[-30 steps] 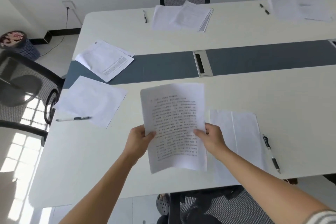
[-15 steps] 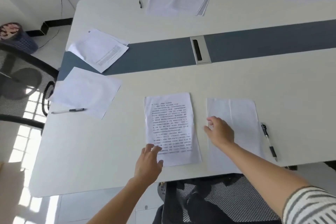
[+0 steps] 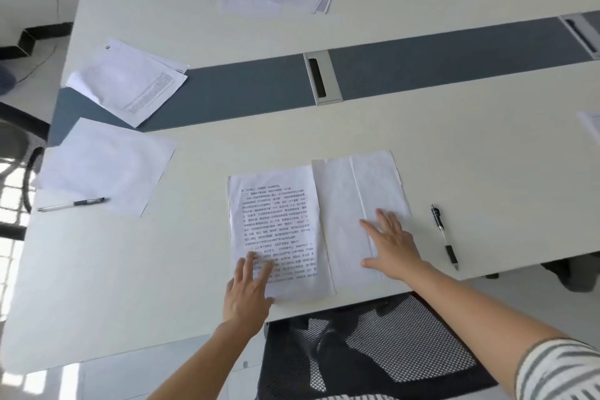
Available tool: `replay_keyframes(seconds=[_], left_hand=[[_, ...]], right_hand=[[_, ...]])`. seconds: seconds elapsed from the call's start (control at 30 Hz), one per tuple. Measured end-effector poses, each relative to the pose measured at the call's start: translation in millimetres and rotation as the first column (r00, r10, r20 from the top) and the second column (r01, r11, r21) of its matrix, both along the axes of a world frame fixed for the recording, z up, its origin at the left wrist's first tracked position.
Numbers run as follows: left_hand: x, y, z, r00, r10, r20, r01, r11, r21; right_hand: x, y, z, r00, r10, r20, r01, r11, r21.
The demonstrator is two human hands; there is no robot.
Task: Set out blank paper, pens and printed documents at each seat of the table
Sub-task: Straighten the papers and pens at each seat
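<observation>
The gap between the printed document (image 3: 279,221) and the blank paper (image 3: 344,204) at its 3 o'clock has closed; their edges now meet. The left hand (image 3: 248,292) now lies flat on the document's 7 o'clock corner. The right hand (image 3: 394,247) rests on the blank paper, fingers spread wide.

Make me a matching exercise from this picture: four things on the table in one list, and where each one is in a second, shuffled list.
Things:
1. printed document
2. blank paper
3. pen nearest the right hand
4. cable slot

Places:
A. set in the grey strip
B. under the left hand, at its fingers
C. lying alone, right of both sheets
D. under the flat right hand

Pairs: 1-B, 2-D, 3-C, 4-A
</observation>
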State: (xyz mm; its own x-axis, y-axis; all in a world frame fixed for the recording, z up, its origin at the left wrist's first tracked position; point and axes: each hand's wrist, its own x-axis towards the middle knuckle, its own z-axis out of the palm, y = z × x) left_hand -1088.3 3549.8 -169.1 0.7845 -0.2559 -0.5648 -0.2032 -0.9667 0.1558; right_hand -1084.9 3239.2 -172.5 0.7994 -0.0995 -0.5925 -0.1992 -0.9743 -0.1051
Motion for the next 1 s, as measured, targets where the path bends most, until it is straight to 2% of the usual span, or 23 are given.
replay_keyframes(seconds=[0.27,0.47,0.53,0.6,0.63,0.7,0.8,0.87,1.0], left_hand=[[1.1,-2.4,-0.6,0.999,0.052,0.007,-0.052,0.999,0.003],[4.7,-1.9,-0.2,0.998,0.061,0.010,-0.061,0.998,-0.006],[4.2,-2.0,0.1,0.998,0.060,0.008,-0.060,0.998,-0.007],[4.0,-2.3,0.3,0.998,0.062,0.005,-0.062,0.998,-0.007],[3.9,-2.2,0.4,0.998,0.062,0.004,-0.062,0.998,-0.006],[3.7,-2.0,0.2,0.998,0.059,0.006,-0.059,0.998,-0.005],[4.1,-1.8,-0.3,0.998,0.056,0.012,-0.056,0.998,-0.005],[3.9,-1.7,-0.4,0.998,0.054,0.011,-0.054,0.999,-0.001],[4.3,-2.4,-0.8,0.999,0.051,0.011,-0.051,0.999,0.007]], right_hand=[[-7.8,-3.1,0.8,1.000,0.011,0.001,-0.011,1.000,-0.013],[-8.5,-7.4,2.6,1.000,-0.020,-0.001,0.020,0.999,0.041],[-9.3,-16.1,6.0,0.982,-0.116,0.152,0.104,0.991,0.086],[-12.1,-33.5,10.6,0.880,-0.286,0.378,0.260,0.958,0.120],[-14.5,-45.4,12.3,0.815,-0.391,0.428,0.374,0.918,0.128],[-23.3,-70.6,12.0,0.719,-0.588,0.372,0.594,0.797,0.110],[-38.9,-95.4,4.8,0.662,-0.721,0.202,0.723,0.686,0.082],[-36.9,-95.5,5.5,0.640,-0.744,0.193,0.729,0.667,0.153],[-2.1,-59.1,15.3,0.673,-0.689,0.269,0.604,0.722,0.338]])
